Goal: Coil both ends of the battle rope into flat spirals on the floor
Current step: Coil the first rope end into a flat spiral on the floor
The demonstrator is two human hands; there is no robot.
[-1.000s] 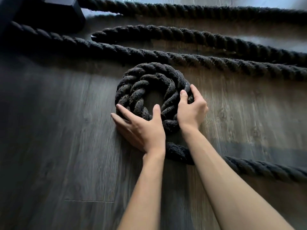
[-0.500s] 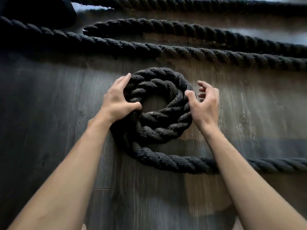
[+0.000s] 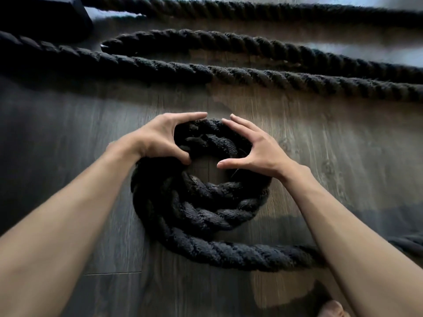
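Black rope (image 3: pixel 263 255) is wound into a loose coil (image 3: pixel 201 209) of about two turns on the wood floor (image 3: pixel 68 156), bare boards showing through its middle. I have the left hand (image 3: pixel 160 138) spanning the far-left arc, thumb hooked on the inner edge and fingers stretched over the outer edge. The right hand (image 3: pixel 254 152) is at the far-right arc, fingers straight and spread, thumb over the hole; I cannot tell whether it touches. What matters next: the slack leaves the near side of the coil, behind both wrists, and runs left to right under my right forearm. So the right hand is nearer and would, I judge, drop back to feed the next turn.
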